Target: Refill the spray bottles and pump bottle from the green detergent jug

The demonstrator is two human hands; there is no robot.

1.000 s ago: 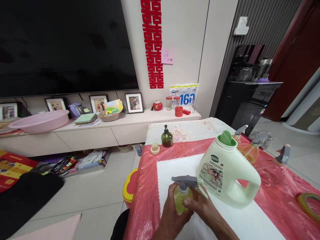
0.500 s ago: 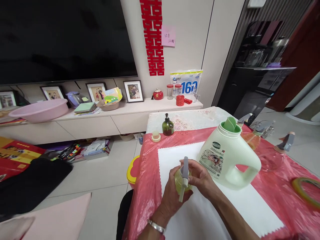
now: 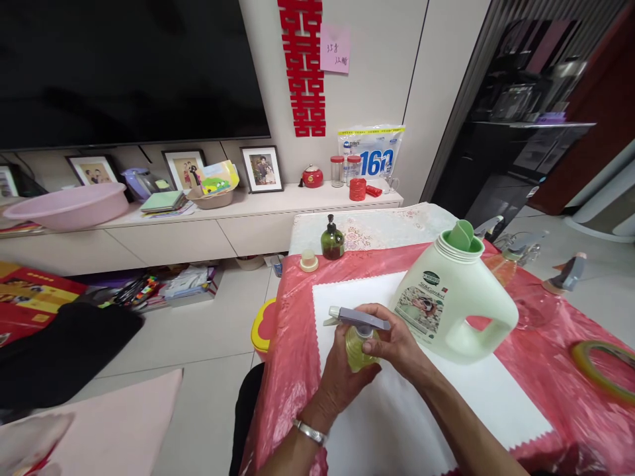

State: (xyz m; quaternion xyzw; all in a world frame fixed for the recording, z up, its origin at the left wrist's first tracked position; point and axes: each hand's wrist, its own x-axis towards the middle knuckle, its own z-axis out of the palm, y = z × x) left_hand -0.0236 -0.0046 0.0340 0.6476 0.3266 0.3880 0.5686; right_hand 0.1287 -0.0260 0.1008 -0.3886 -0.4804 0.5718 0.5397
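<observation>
A small spray bottle (image 3: 355,350) with yellowish liquid is held over a white sheet (image 3: 407,416). My left hand (image 3: 336,378) is wrapped round its body. My right hand (image 3: 399,338) grips the neck of its grey trigger head (image 3: 360,317), whose nozzle points left. Just right of my hands stands a large pale green detergent jug (image 3: 461,311), uncapped, with a green spout showing in its mouth. A cream cap (image 3: 308,261) and a dark green pump bottle (image 3: 332,243) sit beyond the sheet.
Several other spray bottles (image 3: 538,297) stand behind the jug on the red plastic-covered table (image 3: 292,357). A tape roll (image 3: 602,370) lies at the right. Beyond the table is a low cabinet (image 3: 173,238) with jars, frames and a pink basin (image 3: 69,206).
The trigger head has turned about the bottle's neck: its nozzle pointed towards me and now points left. My left hand still holds the bottle body.
</observation>
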